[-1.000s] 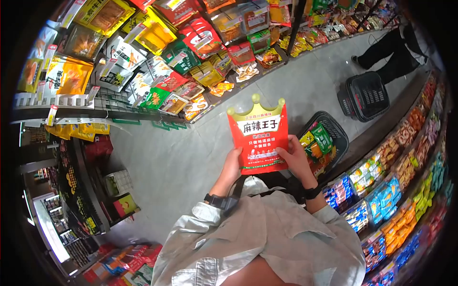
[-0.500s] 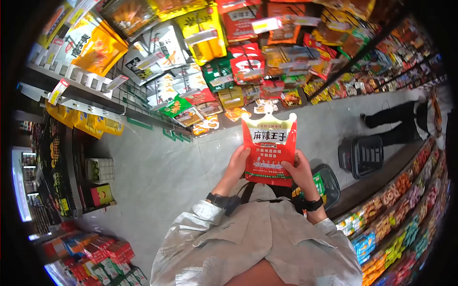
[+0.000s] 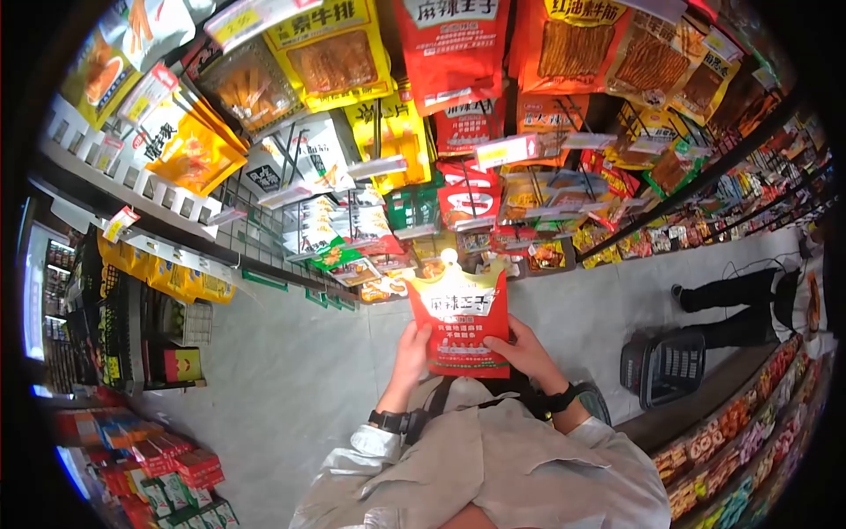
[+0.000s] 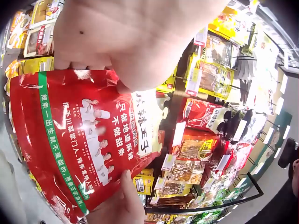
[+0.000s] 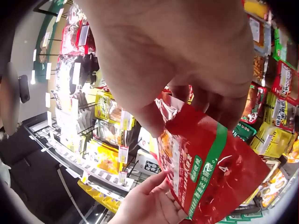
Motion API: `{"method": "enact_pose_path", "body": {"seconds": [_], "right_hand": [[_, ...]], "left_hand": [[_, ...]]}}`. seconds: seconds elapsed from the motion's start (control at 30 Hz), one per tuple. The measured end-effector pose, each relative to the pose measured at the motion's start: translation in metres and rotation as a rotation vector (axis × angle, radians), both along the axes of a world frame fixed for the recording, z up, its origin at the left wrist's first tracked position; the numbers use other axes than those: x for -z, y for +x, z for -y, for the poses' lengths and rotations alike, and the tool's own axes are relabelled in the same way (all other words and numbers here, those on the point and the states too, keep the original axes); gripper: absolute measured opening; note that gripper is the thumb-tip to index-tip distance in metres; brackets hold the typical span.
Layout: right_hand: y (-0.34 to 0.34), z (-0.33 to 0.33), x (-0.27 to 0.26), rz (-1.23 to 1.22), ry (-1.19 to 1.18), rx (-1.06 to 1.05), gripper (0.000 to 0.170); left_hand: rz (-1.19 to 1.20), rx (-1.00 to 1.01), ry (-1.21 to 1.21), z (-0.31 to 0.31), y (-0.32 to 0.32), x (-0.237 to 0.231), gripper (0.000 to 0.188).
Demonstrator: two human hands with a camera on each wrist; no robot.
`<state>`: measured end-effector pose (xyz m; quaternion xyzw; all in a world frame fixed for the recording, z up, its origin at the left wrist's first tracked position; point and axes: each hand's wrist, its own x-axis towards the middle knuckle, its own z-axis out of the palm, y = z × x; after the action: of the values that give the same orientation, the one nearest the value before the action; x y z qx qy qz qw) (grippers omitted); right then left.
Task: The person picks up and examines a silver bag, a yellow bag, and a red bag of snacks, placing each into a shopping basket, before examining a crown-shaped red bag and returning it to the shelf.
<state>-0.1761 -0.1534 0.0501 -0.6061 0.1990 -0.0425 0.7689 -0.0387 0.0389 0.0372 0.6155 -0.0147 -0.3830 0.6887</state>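
Note:
A red snack bag (image 3: 460, 346) with a yellow-green, crown-shaped top faces me upright at waist height. My left hand (image 3: 409, 360) grips its left edge, thumb on the front and fingers behind. On the opposite edge my right hand (image 3: 529, 354) holds it the same way, its thumb lying over the front. Close up in the left wrist view, the bag (image 4: 110, 186) shows a green stripe and a row of small printed figures in white. Seen from the right wrist, fingers of the right hand (image 5: 168, 51) wrap behind the bag (image 5: 233, 163).
Ahead, a rack of hanging snack packets (image 3: 330, 62) carries similar red bags (image 3: 454, 53). A black shopping basket (image 3: 674, 366) stands on the floor near a person's dark-trousered legs (image 3: 731, 304). Snack bins (image 3: 731, 458) line the right; stacked boxes (image 3: 176, 467) stand lower left.
The head view has tilted up, bringing more of the rack in. The bag sits lower in view, after shifting right and then left. Both hands keep hold; the basket beside me is now mostly hidden.

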Motion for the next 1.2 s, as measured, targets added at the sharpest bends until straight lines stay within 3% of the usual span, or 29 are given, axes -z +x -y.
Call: {"method": "enact_pose_path", "body": {"seconds": [0.23,0.33,0.37,0.43,0.5,0.53,0.6,0.7,0.73,0.8,0.83,0.93,1.0,1.07,1.17,1.2], "right_hand": [[0.031,0.071,0.000,0.039,0.064,-0.089,0.046],[0.057,0.097,-0.009,0.213,0.038,0.001,0.054],[0.066,0.106,-0.041,0.281,0.042,0.011,0.060],[0.091,0.117,-0.076,0.515,-0.127,0.181,0.063],[0.111,0.132,-0.123,0.596,-0.706,0.326,0.067],[0.119,0.137,-0.154,0.629,-0.923,0.495,0.061],[0.129,0.152,-0.210,0.574,-1.246,0.415,0.050],[0.161,0.154,-0.257,0.645,-1.180,0.408,0.034],[0.167,0.157,-0.268,0.599,-1.298,0.382,0.026],[0.184,0.161,-0.288,0.627,-1.412,0.436,0.021],[0.191,0.164,-0.297,0.668,-1.384,0.453,0.020],[0.209,0.169,-0.312,0.710,-0.842,0.364,0.016],[0.224,0.176,-0.313,0.729,-0.893,0.379,0.016],[0.232,0.173,-0.314,0.612,-0.795,0.422,0.015],[0.249,0.156,-0.306,0.698,-0.686,0.562,0.015],[0.249,0.163,-0.297,0.625,-0.717,0.572,0.016]], "left_hand": [[0.139,-0.124,0.030,0.050,-0.006,-0.033,0.026],[0.210,-0.103,0.011,0.059,-0.010,-0.056,0.025],[0.251,-0.085,-0.004,0.064,-0.006,-0.065,0.025],[0.312,-0.040,0.014,0.069,0.003,-0.084,0.024],[0.449,-0.052,0.046,0.078,0.013,-0.108,0.023],[0.522,-0.054,0.056,0.084,0.020,-0.120,0.022],[0.613,-0.116,-0.007,0.099,0.037,-0.137,0.022],[0.785,-0.105,-0.019,0.119,0.071,-0.166,0.022],[0.735,-0.130,-0.115,0.127,0.083,-0.170,0.022],[0.863,-0.180,-0.176,0.143,0.101,-0.192,0.022],[0.877,-0.194,-0.209,0.148,0.111,-0.199,0.022],[0.895,-0.196,-0.195,0.156,0.143,-0.218,0.024],[1.021,-0.216,-0.142,0.161,0.162,-0.230,0.022],[0.996,-0.179,-0.176,0.162,0.175,-0.236,0.020],[0.985,-0.127,-0.178,0.162,0.192,-0.236,0.022],[0.981,-0.100,-0.185,0.161,0.196,-0.232,0.022]]}}
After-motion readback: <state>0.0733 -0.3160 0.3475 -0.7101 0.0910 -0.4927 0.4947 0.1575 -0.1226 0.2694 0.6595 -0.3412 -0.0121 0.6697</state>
